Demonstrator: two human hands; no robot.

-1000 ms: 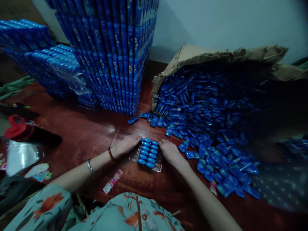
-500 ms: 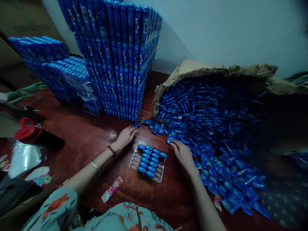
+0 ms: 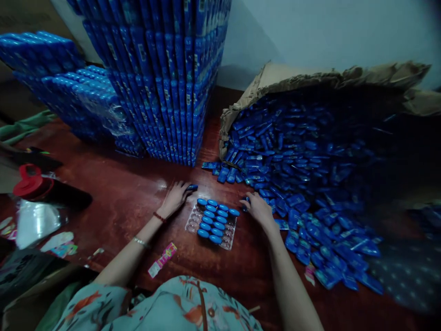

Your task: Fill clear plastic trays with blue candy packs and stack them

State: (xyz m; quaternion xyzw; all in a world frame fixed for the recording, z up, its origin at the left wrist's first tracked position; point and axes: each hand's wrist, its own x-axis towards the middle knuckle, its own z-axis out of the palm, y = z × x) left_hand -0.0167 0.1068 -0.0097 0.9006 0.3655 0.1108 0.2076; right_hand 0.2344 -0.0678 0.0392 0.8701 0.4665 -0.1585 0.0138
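Observation:
A clear plastic tray (image 3: 227, 242) lies on the red-brown table, with several glossy blue oval pieces (image 3: 216, 231) in rows on it. Up and to the left of the tray, my left hand (image 3: 175, 196) is closed on a small blue packet (image 3: 192, 187) at its fingertips. My right hand (image 3: 257, 207), right of the tray, has its fingers curled round another blue packet (image 3: 245, 205), mostly covered by the fingers. Loose blue packets (image 3: 303, 220) spread beside and behind my right hand.
An opened carton (image 3: 225, 120) spills blue packets at the right. Tall stacks of blue packs (image 3: 172, 96) stand behind. A red-lidded bottle (image 3: 32, 184) and clear plastic bags (image 3: 34, 223) are at the left; a pink strip (image 3: 162, 261) lies in front.
Both hands have drawn nearer the tray, each with a blue packet; the left packet has come away from the stack's base. The view has shifted slightly.

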